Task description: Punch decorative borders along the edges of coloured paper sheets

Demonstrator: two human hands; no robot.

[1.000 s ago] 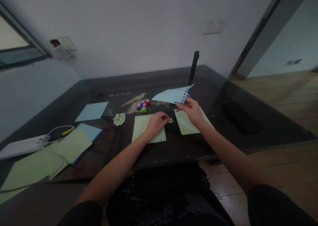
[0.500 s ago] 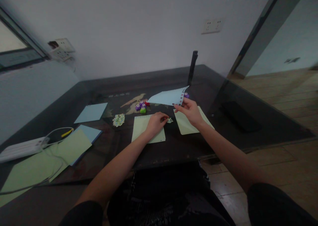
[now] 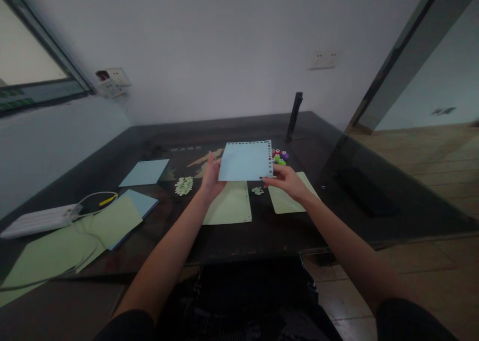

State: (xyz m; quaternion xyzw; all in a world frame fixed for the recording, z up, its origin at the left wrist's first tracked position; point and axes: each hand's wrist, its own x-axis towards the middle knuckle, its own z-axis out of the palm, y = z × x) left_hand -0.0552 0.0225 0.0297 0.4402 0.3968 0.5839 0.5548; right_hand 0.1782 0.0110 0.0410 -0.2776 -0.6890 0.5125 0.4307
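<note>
Since the earlier frame, my left hand (image 3: 212, 180) has moved to the left edge of the blue sheet (image 3: 245, 162); I cannot tell whether it grips. My right hand (image 3: 289, 181) pinches the lower right corner, holding the sheet above the middle of the worktop (image 3: 224, 242). Pale little pieces (image 3: 258, 191) lie nearer its front edge.

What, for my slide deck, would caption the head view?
Right hand holding a blue sheet, left hand at its opposite edge, above a dark table.
</note>
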